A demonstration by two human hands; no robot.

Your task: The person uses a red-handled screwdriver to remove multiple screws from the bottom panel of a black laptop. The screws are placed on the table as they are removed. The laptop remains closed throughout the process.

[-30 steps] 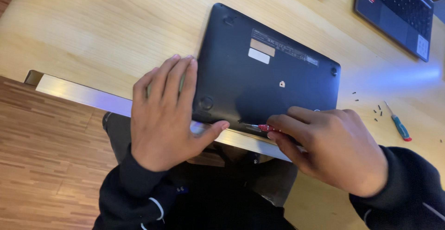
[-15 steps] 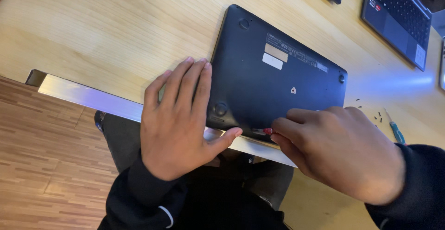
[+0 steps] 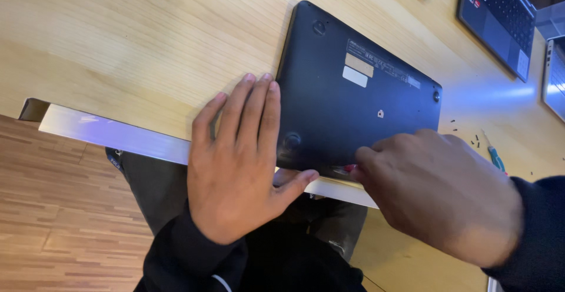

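A matte black laptop (image 3: 359, 100) lies bottom-up at the near edge of a pale wooden table (image 3: 118, 39), bearing two small rectangular stickers, one tan and one white. The left hand (image 3: 238, 162) rests flat, fingers spread, on its corner; the right hand (image 3: 438, 195) pinches a red-tipped tool (image 3: 349, 168) against the near edge.

An upturned laptop (image 3: 359, 100) lies on the bench (image 3: 135, 50), its near edge at the bench's front rim. The left hand (image 3: 235, 162) rests flat at the laptop's left side, thumb along that near edge. The right hand (image 3: 438, 195) sits at the near edge further right (something small is pinched there). A screwdriver (image 3: 494, 155) and loose screws (image 3: 465, 132) lie right of the laptop; other laptops (image 3: 497, 21) lie behind.
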